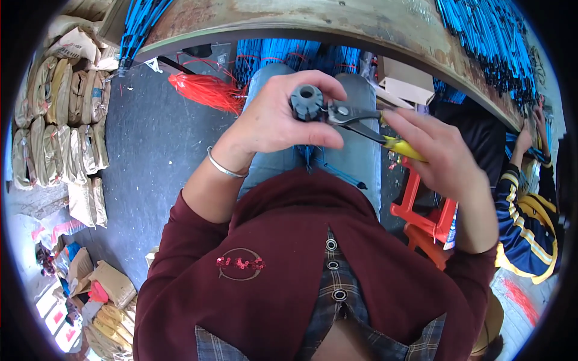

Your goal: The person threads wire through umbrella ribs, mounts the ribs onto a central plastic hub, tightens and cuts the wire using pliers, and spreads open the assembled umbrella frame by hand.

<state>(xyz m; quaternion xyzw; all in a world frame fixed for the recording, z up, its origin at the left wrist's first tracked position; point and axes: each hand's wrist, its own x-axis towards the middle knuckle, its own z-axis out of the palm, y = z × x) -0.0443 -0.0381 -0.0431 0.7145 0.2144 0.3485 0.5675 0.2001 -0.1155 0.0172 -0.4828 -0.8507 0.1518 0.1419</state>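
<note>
Maroon top (271,210) fills the near part of the view, with the person's jeans-clad lap (361,156) beyond it, and the work is held above that lap, short of the wooden surface (289,15). Both hands are occupied. The left hand (274,117) curls around a grey notched part (306,103) with a round hole facing up, its thumb reaching along the near side and its fingers along the far side. The right hand (436,144) wraps the yellow-handled pliers (343,111), whose arms stand spread, so the grip looks only partly squeezed. The plier tips point at the side of the grey part; whether they bite on anything there is too small to tell.

Doing this well seems to call for a steady left grip, with the grey part kept upright and the thumb tip clear of the jaws, since it lies close to them. Bringing the tips in square, and squeezing evenly without twisting, should keep the part from turning between the fingers. A slip could nick the thumb or scar the notches. Thin blue rods (343,174) show below the left hand, over the lap; keeping them out of the jaws' path looks wise.
</note>
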